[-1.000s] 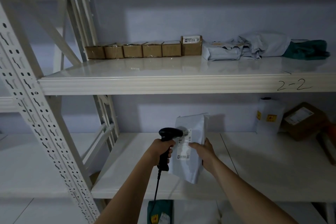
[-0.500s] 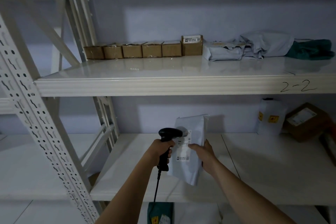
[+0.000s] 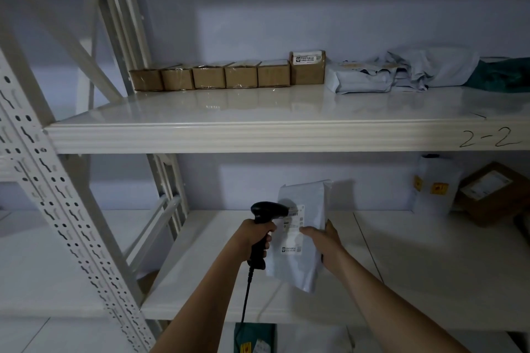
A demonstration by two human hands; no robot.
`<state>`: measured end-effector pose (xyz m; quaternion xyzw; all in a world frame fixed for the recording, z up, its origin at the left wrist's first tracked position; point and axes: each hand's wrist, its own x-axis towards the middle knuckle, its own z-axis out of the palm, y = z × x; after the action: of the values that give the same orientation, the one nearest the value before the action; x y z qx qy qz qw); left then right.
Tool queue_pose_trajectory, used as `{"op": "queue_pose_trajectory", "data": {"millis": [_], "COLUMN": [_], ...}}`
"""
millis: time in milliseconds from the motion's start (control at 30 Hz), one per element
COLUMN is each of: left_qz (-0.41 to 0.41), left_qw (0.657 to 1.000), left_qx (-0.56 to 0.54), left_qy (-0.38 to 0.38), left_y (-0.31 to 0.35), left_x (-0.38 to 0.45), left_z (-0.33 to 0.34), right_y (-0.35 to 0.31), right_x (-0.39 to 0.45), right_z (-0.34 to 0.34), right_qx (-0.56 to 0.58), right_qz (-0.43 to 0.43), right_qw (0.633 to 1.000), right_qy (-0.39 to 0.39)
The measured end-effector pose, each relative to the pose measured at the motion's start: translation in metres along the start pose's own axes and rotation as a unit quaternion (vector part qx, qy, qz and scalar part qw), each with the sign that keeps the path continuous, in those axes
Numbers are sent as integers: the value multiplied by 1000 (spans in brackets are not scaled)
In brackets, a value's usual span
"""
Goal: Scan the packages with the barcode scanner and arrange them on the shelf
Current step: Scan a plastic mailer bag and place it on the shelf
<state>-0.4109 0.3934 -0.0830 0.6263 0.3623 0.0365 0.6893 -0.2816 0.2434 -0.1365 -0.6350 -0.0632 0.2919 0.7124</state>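
Observation:
My left hand (image 3: pixel 255 238) grips the handle of a black barcode scanner (image 3: pixel 265 218), its head pointing right at a label. My right hand (image 3: pixel 324 241) holds a white mailer bag (image 3: pixel 304 238) upright by its right edge, thumb across the front, above the lower shelf (image 3: pixel 430 281). The scanner's nose nearly touches the bag's printed label. A black cable hangs down from the scanner's handle.
The upper shelf (image 3: pixel 258 135), marked 2-2, carries a row of several brown boxes (image 3: pixel 226 74), grey mailer bags (image 3: pixel 401 71) and a green bag (image 3: pixel 504 74). On the lower shelf at right stand a white bag (image 3: pixel 436 189) and a cardboard box (image 3: pixel 487 192). A perforated steel upright (image 3: pixel 57 195) rises at left.
The view has shifted slightly; the scanner and the bag stay together in nearly the same pose.

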Motion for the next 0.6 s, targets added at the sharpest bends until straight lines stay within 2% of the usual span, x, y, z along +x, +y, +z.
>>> {"op": "queue_pose_trajectory", "data": {"millis": [600], "left_qz": [-19], "left_qw": [1000], "left_qx": [-16], "left_qy": [2], "left_y": [5], "left_x": [41], "left_z": [-5], "right_y": [4], "right_x": [41], "right_z": [5], "right_qx": [-37], "right_qz": [19], "right_qw": [999], "right_qy": [29]}}
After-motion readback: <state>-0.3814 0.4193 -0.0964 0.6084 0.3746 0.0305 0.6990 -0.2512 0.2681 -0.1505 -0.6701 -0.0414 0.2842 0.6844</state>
